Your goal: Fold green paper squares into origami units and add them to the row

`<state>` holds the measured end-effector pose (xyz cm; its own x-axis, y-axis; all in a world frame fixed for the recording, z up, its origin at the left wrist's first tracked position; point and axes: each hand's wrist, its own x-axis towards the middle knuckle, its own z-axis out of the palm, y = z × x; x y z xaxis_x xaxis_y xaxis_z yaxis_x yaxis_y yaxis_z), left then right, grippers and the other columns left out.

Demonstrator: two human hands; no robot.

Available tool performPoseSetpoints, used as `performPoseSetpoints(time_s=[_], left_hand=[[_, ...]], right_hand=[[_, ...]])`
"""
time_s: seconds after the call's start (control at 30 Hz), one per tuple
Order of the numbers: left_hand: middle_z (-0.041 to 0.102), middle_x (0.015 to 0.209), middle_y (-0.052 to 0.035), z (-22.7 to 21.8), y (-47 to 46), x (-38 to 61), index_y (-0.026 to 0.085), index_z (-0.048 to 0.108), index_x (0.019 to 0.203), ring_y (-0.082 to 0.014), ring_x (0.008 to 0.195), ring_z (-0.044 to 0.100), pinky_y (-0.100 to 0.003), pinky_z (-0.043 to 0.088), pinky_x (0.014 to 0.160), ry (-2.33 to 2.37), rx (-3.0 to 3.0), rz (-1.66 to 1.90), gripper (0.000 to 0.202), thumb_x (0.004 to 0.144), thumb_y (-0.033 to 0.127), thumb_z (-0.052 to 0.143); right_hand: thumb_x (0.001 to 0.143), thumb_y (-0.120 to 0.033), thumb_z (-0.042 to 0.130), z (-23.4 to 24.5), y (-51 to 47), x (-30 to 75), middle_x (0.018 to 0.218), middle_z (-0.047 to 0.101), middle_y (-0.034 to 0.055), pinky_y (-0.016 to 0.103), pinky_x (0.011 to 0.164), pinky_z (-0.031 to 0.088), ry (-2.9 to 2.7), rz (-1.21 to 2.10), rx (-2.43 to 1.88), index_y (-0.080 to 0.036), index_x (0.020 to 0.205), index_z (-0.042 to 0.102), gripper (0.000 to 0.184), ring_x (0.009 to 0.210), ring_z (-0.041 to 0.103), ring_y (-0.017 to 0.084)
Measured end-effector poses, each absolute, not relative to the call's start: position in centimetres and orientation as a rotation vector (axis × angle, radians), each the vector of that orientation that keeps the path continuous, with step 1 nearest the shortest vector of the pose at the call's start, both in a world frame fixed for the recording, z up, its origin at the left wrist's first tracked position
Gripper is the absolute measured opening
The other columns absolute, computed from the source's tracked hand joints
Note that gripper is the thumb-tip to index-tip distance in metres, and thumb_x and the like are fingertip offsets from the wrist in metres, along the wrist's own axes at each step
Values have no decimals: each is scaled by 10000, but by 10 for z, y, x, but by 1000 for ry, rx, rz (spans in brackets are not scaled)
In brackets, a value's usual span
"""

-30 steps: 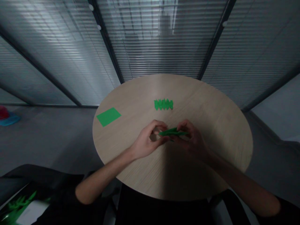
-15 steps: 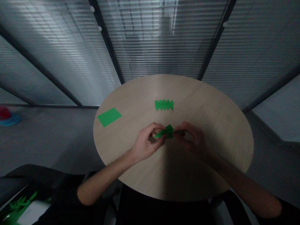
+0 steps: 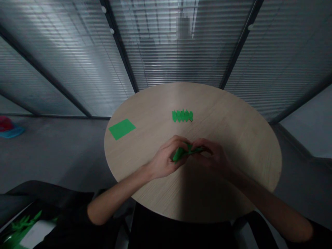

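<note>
While the fingers pinch it, the green paper stays tight

The left fingers [image 3: 176, 139] curl nearly closed, with thumb and forefinger gripping a small folded piece of green paper [image 3: 181, 153]. The right fingers [image 3: 204, 144] curl in just as far on its other end, though shadow hides exactly how they meet it. The paper sits between the two hands, apparently lifted just off the table, its lower corner showing beside the left hand [image 3: 166, 160]. The right hand [image 3: 215, 159] lies close by, and both forearms angle in from the near edge of a round, pale wood-grain table [image 3: 241, 145]. Farther out, a pleated green paper strip [image 3: 182, 116] and a flat green paper rectangle [image 3: 121, 129] lie well apart on the tabletop. Pressing with the pads right along the crease, with both hands steady, looks the surest way to keep the layers aligned and the fold sharp.
</note>
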<state>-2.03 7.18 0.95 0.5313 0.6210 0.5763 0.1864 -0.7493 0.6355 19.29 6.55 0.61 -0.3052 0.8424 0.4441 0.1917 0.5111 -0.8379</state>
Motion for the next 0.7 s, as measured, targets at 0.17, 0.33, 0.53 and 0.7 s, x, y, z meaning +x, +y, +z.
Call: performPoseSetpoints(time_s=[0.17, 0.33, 0.53, 0.7], left_hand=[[629, 986, -78, 10, 72, -19, 194, 572, 996, -193, 906, 608, -344, 518, 778, 712, 2267, 1218, 139, 893, 122, 629], [616, 989, -75, 9, 74, -21, 192, 585, 986, -191, 914, 603, -344, 515, 775, 728, 2243, 1289, 164, 867, 94, 639], [675, 1096, -125, 8, 74, -20, 187, 582, 1021, -214, 1010, 656, -386, 544, 860, 657, 2133, 1173, 118, 921, 151, 635], [694, 937, -73, 7, 72, -18, 179, 608, 901, -169, 846, 660, -308, 536, 745, 737, 1912, 1203, 94, 899, 209, 696]], right_hand=[[854, -184, 704, 7, 66, 191, 805, 670, -3, 257, 670, 581, -1769, 823, -852, -222, 874, 668, 57, 730, 675, 144], [883, -181, 688, 9, 66, 191, 800, 657, -4, 244, 680, 576, -1760, 808, -788, -223, 858, 668, 53, 734, 660, 130], [898, -222, 690, 5, 66, 191, 842, 688, 15, 269, 711, 606, -1723, 820, -770, -219, 870, 676, 31, 778, 698, 145], [899, -244, 691, 6, 65, 192, 801, 692, 8, 272, 706, 608, -1761, 797, -826, -214, 859, 667, 56, 736, 694, 143]])
